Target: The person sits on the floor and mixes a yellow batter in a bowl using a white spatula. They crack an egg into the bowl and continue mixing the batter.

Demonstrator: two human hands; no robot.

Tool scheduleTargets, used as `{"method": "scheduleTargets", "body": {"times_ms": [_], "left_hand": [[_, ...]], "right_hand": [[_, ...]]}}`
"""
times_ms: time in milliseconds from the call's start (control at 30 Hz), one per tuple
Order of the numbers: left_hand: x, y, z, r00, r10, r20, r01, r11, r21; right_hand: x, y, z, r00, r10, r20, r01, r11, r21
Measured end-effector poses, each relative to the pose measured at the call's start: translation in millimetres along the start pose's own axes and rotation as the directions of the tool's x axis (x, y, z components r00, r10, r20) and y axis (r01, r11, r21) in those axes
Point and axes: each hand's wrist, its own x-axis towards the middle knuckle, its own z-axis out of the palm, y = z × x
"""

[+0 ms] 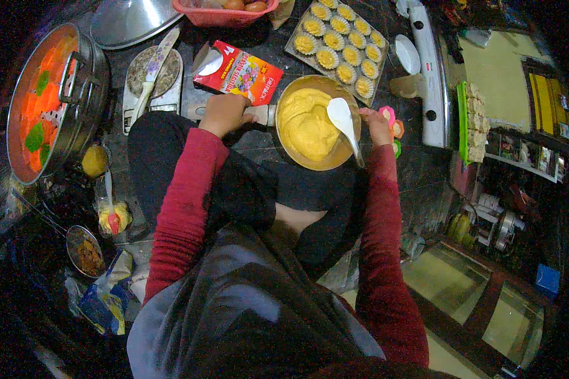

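A round pan (353,147) of thick yellow batter (308,135) stands in front of me, with a white spoon (340,113) lying across the batter and over the rim. My left hand (227,113) grips the pan's handle (264,115). At the pan's right edge is my right hand (377,125), its fingers near the rim and beside small pink, orange and green moulds (398,129); whether it holds anything cannot be told. Behind the pan, a tray (291,47) carries several paper cups filled with yellow batter (327,58). A red plastic-bag box (256,78) lies behind my left hand.
A large steamer pot (87,90) with orange and green contents stands left, beside a kitchen scale (175,102) with a knife (151,71) on it. A metal lid (133,21) and red basket (223,16) are at the back. On the right are a white bowl (407,54) and a long white appliance (431,80).
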Motion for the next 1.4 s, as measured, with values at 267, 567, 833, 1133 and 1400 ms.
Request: {"method": "scheduleTargets", "body": {"times_ms": [267, 567, 833, 1133, 1400], "left_hand": [[1.4, -1.1, 3.0, 1.0, -0.007, 0.017, 0.007, 1.0, -0.013], [0.4, -0.2, -1.4, 0.999, -0.011, 0.031, 0.011, 1.0, -0.005], [-2.2, 2.9, -7.1, 0.998, -0.005, 0.061, 0.006, 1.0, -0.013], [8.3, -4.9, -3.3, 0.994, 0.085, 0.072, -0.083, 0.996, -0.03], [1.0, -5.4, -1.4, 0.997, 0.023, 0.078, -0.034, 0.989, 0.142]], "right_hand": [[-22.7, -23.2, -3.4, 0.974, 0.222, -0.039, -0.22, 0.974, 0.055], [-45.6, -3.7, 35.9, 0.886, -0.463, 0.013, 0.337, 0.625, -0.704], [-113.3, -46.4, 88.5, 0.744, -0.647, -0.167, 0.403, 0.634, -0.66], [-175.2, -46.3, 81.0, 0.749, -0.52, -0.411, 0.416, 0.851, -0.32], [-116.6, 24.9, -25.4, 0.677, -0.181, -0.713, 0.334, 0.939, 0.079]]}}
